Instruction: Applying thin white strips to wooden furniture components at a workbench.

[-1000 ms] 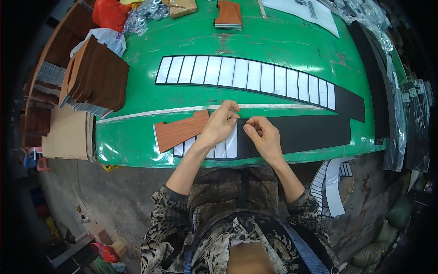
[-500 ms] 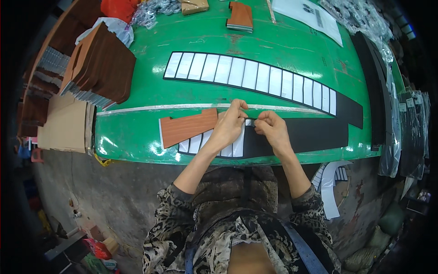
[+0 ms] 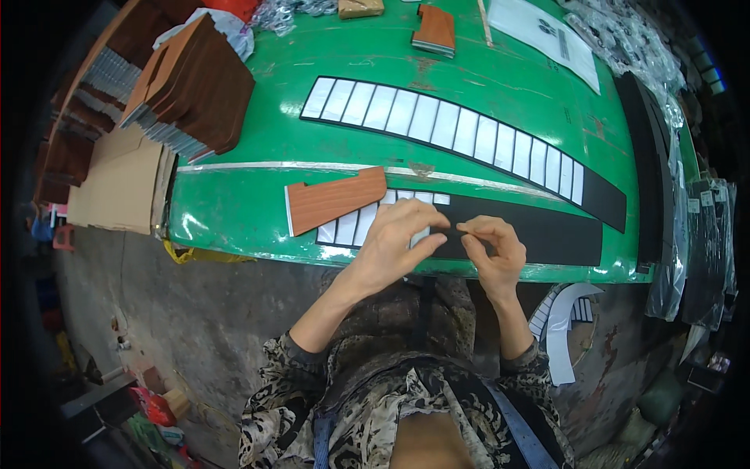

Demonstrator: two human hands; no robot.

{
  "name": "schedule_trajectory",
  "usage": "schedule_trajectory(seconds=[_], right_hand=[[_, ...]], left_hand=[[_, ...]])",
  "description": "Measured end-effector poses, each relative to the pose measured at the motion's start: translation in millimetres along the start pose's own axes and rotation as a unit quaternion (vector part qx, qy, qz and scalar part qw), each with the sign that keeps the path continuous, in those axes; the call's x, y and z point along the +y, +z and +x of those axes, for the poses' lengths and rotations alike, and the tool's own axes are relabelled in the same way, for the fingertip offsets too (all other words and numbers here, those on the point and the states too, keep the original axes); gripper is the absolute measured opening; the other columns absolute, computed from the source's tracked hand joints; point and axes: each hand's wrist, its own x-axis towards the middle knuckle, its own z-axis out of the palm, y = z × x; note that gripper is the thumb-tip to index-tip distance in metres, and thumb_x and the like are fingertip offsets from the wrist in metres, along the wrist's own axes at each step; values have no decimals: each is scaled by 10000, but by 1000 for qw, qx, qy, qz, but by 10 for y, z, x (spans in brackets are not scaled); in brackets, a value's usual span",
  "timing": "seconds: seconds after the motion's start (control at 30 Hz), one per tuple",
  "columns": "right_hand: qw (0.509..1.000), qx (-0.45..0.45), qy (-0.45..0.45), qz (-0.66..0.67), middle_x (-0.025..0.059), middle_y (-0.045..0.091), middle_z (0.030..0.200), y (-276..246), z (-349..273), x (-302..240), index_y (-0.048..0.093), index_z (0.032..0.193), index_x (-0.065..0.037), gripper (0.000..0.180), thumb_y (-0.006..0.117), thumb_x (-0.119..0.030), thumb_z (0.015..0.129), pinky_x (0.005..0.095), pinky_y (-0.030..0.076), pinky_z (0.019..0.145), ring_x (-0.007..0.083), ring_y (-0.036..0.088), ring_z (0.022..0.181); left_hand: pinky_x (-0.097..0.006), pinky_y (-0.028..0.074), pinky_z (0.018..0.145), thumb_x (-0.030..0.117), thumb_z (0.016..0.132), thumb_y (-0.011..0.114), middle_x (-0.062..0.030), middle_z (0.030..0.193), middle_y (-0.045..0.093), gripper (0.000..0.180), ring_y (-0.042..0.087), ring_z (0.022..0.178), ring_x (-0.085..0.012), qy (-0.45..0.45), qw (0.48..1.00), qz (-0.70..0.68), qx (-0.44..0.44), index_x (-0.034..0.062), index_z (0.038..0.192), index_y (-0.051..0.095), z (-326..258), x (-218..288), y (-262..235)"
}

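On the near part of the table lies a black strip point(image 3: 531, 232) with white backing-paper rectangles on its left part. My left hand point(image 3: 394, 241) is over the strip's white part, fingers curled and thumb bent toward the index finger. Just to its right, my right hand point(image 3: 495, 248) pinches thumb and forefinger together above the bare black part. The fingertips of both hands nearly meet; whatever they hold is too small to make out. A brown wood-grain piece point(image 3: 337, 201) with a notched edge rests across the strip's left end, partly covering the white rectangles.
A second black strip with white rectangles point(image 3: 461, 129) lies farther back on the green table point(image 3: 266, 141). Stacked brown pieces point(image 3: 199, 90) stand at left beside cardboard point(image 3: 117, 184). Another brown piece point(image 3: 434, 30) and a white bag point(image 3: 547, 39) sit at the back; black strips point(image 3: 644, 156) line the right.
Both hands have come nearer to me and slightly right, off the strip's far edge, uncovering small white pieces there. The whole view has shifted a little.
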Motion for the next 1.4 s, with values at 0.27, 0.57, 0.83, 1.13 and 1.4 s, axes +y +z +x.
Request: schedule_trajectory(seconds=[0.27,0.57,0.83,1.13,1.4], right_hand=[[967,-218,107,76,97,683,881,14,-43,-233,666,921,3,189,713,-25,740,264,494,656,187,643,760],[912,-408,24,-34,64,661,912,164,162,-348,693,968,-53,292,764,-142,699,309,493,697,207,609,848],[893,-436,-42,-104,22,641,855,336,263,-475,684,894,-85,266,743,-112,637,331,500,651,219,590,777],[915,-391,15,-99,52,661,967,294,314,-197,681,954,-88,286,736,-82,674,286,505,678,178,606,882],[893,-118,366,233,179,545,1258,844,611,296,617,1075,93,296,673,2,799,291,469,873,174,581,997]], left_hand=[[-314,374,691,28,674,721,-29,851,617,214,567,765,-189,54,996,33,62,50,878,661,-490,84,-173],[-329,289,628,80,586,696,36,886,600,268,541,734,-134,153,951,244,111,114,850,658,-763,70,-304],[-325,293,588,151,633,652,27,938,572,221,533,770,-130,215,923,309,73,97,847,634,-858,79,-423],[-384,435,798,133,761,678,-140,1007,634,340,581,937,-307,-72,984,139,89,38,1082,616,-845,-210,-1015],[-416,450,784,168,812,671,-168,1009,587,374,565,928,-317,-243,921,225,206,-19,1117,563,-719,-909,-840]])
